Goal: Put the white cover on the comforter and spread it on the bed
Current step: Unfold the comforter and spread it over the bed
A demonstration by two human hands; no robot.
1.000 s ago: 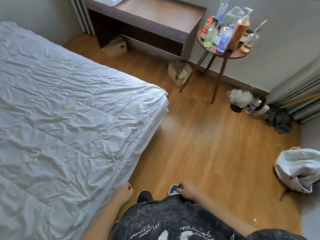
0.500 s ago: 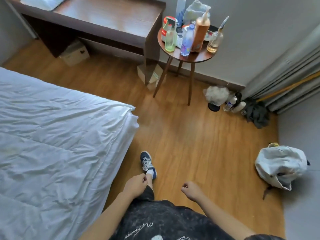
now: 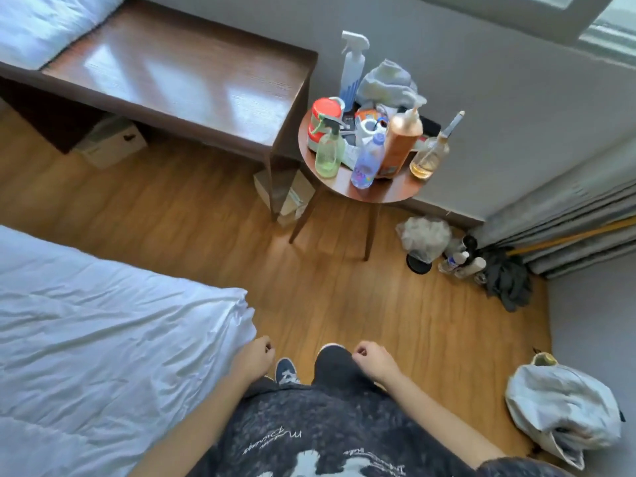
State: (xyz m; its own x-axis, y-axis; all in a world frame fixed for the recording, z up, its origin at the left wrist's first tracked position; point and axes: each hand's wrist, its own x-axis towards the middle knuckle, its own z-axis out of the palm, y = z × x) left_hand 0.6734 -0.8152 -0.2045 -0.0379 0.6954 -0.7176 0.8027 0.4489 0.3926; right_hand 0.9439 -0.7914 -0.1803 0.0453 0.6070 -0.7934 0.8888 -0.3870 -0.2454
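**Both hands free at the corner of the bed, comforter waiting**

Here's the white comforter (image 3: 103,339), filling the left side of the frame, spread over the bed with its corner reaching toward centre, just above the left hand (image 3: 256,356). It's creased and puffy, so I'd call it soft, floppy and light for its bulk, but awkward: lift it in the middle and it will sag and drag. The sensible grip is that near corner or the hem running down from it, pinched through all the layers so the fill doesn't slide inside.

The left hand hangs right beside the bed's edge, fingers loosely curled, gripping nothing. The right hand (image 3: 373,361) is lower centre, over the floor, fingers curled in the same loose way, also empty. Whether the cover is already on the comforter, I can't tell from here.

A crumpled white bundle (image 3: 564,418) lies on the floor at lower right. It could be the cover; that's a guess.

Room to move: the wooden floor (image 3: 344,297) is open through the middle of the frame. Watch the round side table (image 3: 375,194) at upper centre, crowded with bottles, one swing of fabric could sweep them. The dark desk (image 3: 172,84) stands upper left, and the clutter by the curtain (image 3: 568,218) at right narrows that side.
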